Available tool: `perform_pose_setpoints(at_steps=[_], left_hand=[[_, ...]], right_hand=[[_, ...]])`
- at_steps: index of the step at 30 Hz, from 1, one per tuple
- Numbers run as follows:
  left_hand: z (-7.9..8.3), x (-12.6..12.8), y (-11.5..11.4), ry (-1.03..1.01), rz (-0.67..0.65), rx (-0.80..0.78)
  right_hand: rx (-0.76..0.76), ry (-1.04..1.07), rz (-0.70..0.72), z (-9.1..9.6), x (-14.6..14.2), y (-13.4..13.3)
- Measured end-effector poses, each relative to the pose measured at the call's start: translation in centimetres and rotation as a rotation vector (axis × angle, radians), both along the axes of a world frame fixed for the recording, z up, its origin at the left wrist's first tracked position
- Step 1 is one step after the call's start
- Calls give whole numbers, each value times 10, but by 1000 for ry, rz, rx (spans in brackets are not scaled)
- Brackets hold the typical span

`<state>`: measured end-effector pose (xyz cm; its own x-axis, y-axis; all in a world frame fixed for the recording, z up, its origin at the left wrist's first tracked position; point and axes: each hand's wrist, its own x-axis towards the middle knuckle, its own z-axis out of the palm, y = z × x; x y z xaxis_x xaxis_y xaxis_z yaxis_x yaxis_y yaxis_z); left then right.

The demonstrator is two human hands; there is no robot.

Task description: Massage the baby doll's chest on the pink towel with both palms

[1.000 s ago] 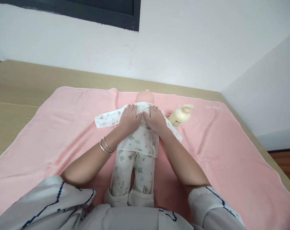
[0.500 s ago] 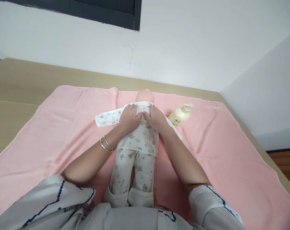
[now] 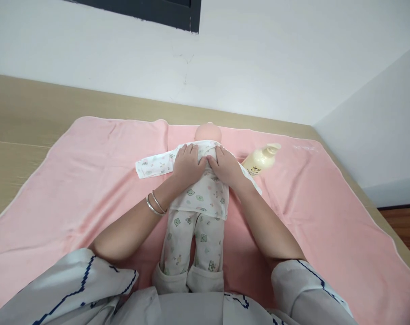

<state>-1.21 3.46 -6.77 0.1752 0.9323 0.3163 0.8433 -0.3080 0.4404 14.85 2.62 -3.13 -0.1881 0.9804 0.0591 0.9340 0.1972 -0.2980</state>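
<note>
A baby doll lies stretched out on a pink blanket, its head toward the wall. It wears a white printed top and matching trousers with turned-up cuffs. My left hand rests flat on the left of the doll's upper body, fingers extended. On the right side lies my right hand, also flat with fingers out. The two thumbs come close together over the middle. Both forearms reach in from the bottom; two silver bangles circle my left wrist. The doll's right-hand sleeve is partly hidden under my right arm.
A cream pump bottle lies tilted on the blanket, right of the doll. The pink blanket spreads over a wooden table. Behind stands a white wall with a dark frame above.
The view has shifted slightly, so the doll and bottle appear a little farther right. My hands stay flat on the doll's upper body in nearly the same place.
</note>
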Motion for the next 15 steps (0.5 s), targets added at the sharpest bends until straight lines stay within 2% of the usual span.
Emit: perform_pose_setpoints(at_steps=[6, 15], left_hand=[[-1, -1, 0, -5, -1, -7], [7, -2, -1, 25, -17, -39]], right_hand=[[1, 1, 2, 0, 0, -1], [29, -38, 12, 1, -1, -2]])
